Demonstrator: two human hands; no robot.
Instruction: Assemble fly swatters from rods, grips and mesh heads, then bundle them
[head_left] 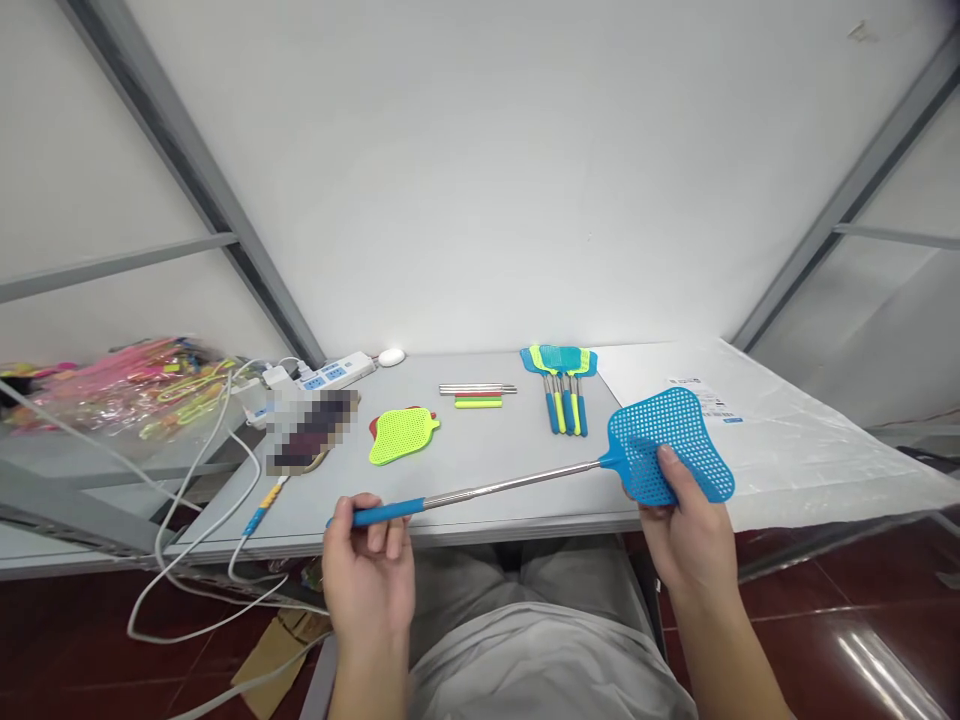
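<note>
I hold a blue fly swatter with a telescopic metal rod across the front of the grey table. My left hand is closed round its blue handle at the left end. My right hand grips the lower edge of the blue mesh head, thumb on top. Farther back lie a yellow-green mesh head on a red one, a small stack of metal rods and coloured handles, and a bunch of finished blue and yellow swatters.
A clear plastic bag with a label covers the table's right part. A power strip, white cables, a blurred dark object and a pile of pink and yellow packages lie at the left. My lap is below the table edge.
</note>
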